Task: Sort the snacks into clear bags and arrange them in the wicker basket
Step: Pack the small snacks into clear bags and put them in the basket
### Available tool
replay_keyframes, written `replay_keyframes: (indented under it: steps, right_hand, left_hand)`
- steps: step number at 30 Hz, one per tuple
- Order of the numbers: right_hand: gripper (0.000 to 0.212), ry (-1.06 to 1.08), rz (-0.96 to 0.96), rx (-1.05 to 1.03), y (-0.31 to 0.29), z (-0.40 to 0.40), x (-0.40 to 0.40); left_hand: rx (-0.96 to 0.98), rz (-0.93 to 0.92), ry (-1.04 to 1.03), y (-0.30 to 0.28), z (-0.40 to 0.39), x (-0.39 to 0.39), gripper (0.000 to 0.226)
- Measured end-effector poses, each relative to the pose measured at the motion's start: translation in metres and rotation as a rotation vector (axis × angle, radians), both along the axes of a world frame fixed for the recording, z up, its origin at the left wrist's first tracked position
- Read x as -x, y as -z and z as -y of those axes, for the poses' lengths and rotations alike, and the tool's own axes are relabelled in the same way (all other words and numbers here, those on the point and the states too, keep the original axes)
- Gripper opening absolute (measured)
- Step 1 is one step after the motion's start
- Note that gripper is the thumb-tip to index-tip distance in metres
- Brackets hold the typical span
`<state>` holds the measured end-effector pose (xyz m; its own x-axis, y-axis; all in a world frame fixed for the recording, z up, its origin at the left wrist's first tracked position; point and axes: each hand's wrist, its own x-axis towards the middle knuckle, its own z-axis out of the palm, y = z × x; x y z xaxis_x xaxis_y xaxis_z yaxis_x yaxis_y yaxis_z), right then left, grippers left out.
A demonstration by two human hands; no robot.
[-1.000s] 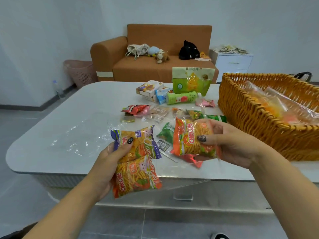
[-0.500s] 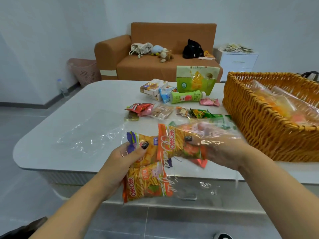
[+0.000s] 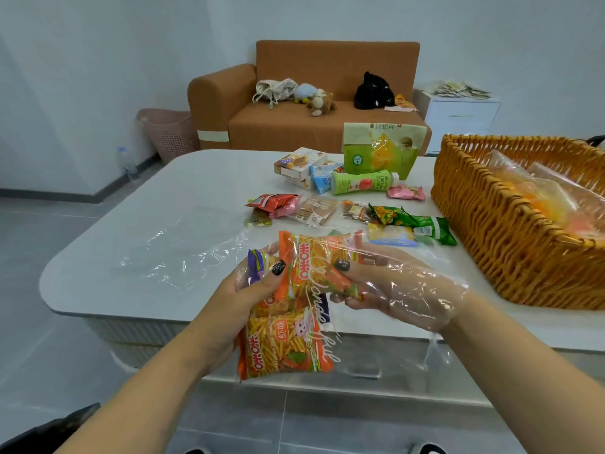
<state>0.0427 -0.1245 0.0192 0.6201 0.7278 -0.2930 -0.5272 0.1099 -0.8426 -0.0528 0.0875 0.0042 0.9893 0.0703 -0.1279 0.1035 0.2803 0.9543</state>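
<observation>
The right hand (image 3: 402,290) is inside a clear bag (image 3: 422,299), the film wrapped over it to the wrist, and its grip is closed on an orange stick-snack packet (image 3: 314,267), thumb on the front face; the left hand (image 3: 242,306) pinches the bag's other side from outside, thumb pressed on a purple-edged packet (image 3: 258,267) just left of the orange one; its grip is closed on bag and packets together; a third orange stick-snack packet (image 3: 281,348) hangs lowest in the bag, below both thumbs and past the near edge of the table (image 3: 196,178); white script is printed on the bag's film.

Flat on the table toward its left edge lies another clear bag (image 3: 176,253), with nothing in it that I can make out; beyond the hands, across the middle, loose snacks are scattered: a red packet (image 3: 268,203), a brown cracker packet (image 3: 316,211), a green packet (image 3: 412,221), a yellow packet (image 3: 391,235); nearer the far edge stand a green pouch (image 3: 383,149), a green bottle on its side (image 3: 363,183), and small boxes (image 3: 299,163).

The wicker basket (image 3: 501,231) sits at the right edge of the table, well apart from the hands; inside it lie clear bags with orange and pink contents (image 3: 537,191), too blurred to name.
</observation>
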Motion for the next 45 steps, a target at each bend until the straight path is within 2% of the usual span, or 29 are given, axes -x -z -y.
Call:
replay_keyframes:
  steps: [2,5,7,10,12,15,18,20,23,25,27,29,31,33,35,37,41,43,45]
  right_hand:
    - [0.038,-0.031,0.212,0.07,-0.002,0.0,0.002]
    - [0.037,-0.082,0.171,0.01,-0.013,0.0,0.01]
    - [0.035,-0.098,0.286,0.094,-0.011,0.0,0.015]
    - [0.029,-0.153,0.477,0.25,-0.01,-0.003,0.024]
    - [0.024,-0.171,0.54,0.335,-0.009,-0.006,0.028]
    - [0.029,-0.172,0.596,0.464,-0.004,-0.007,0.027]
    - [0.034,-0.213,0.535,0.474,-0.009,-0.003,0.023]
    - [0.03,-0.09,0.488,0.401,-0.02,0.004,0.017]
    - [0.022,0.255,0.417,0.328,-0.026,0.018,-0.003]
    - [0.017,0.473,0.407,0.378,-0.017,0.023,-0.016]
    - [0.017,0.595,0.428,0.521,0.003,0.022,-0.029]
    - [0.017,0.605,0.541,0.735,0.026,0.017,-0.037]
    - [0.018,0.535,0.742,0.907,0.042,0.006,-0.037]
    - [0.015,0.395,0.908,0.95,0.048,-0.009,-0.032]
    - [0.012,0.195,0.988,0.964,0.052,-0.024,-0.025]
    - [0.013,0.104,1.055,1.03,0.06,-0.033,-0.022]
    - [0.016,0.252,1.039,1.14,0.07,-0.037,-0.033]
    - [0.018,0.339,1.02,1.131,0.074,-0.038,-0.041]
    - [0.02,0.49,1.087,1.109,0.078,-0.042,-0.048]
  left_hand:
    - [0.03,-0.008,0.011,-0.001,0.001,-0.001,0.038]
    - [0.025,-0.024,0.047,-0.002,0.003,-0.001,0.036]
    - [0.002,-0.042,0.084,-0.001,0.005,-0.001,0.04]
    - [-0.049,-0.066,0.199,0.006,0.006,0.001,0.072]
    - [-0.078,-0.096,0.219,0.01,0.008,0.002,0.083]
    - [-0.109,-0.126,0.12,0.011,0.01,0.001,0.065]
    - [-0.076,-0.136,0.0,0.01,0.009,-0.002,0.057]
    - [0.004,-0.138,-0.094,0.008,0.007,-0.004,0.052]
    - [0.124,-0.164,-0.261,0.007,-0.001,-0.01,0.054]
    - [0.181,-0.175,-0.369,0.008,-0.007,-0.014,0.055]
    - [0.217,-0.19,-0.466,0.009,-0.011,-0.016,0.049]
    - [0.225,-0.186,-0.546,0.009,-0.013,-0.017,0.044]
    - [0.232,-0.168,-0.591,0.006,-0.014,-0.02,0.044]
    - [0.258,-0.146,-0.615,0.001,-0.015,-0.023,0.048]
    - [0.269,-0.136,-0.627,-0.004,-0.018,-0.027,0.05]
    - [0.269,-0.139,-0.632,-0.007,-0.021,-0.031,0.053]
    - [0.289,-0.158,-0.594,-0.006,-0.025,-0.035,0.052]
    - [0.283,-0.189,-0.603,-0.005,-0.024,-0.038,0.051]
    - [0.275,-0.207,-0.636,-0.003,-0.024,-0.04,0.052]
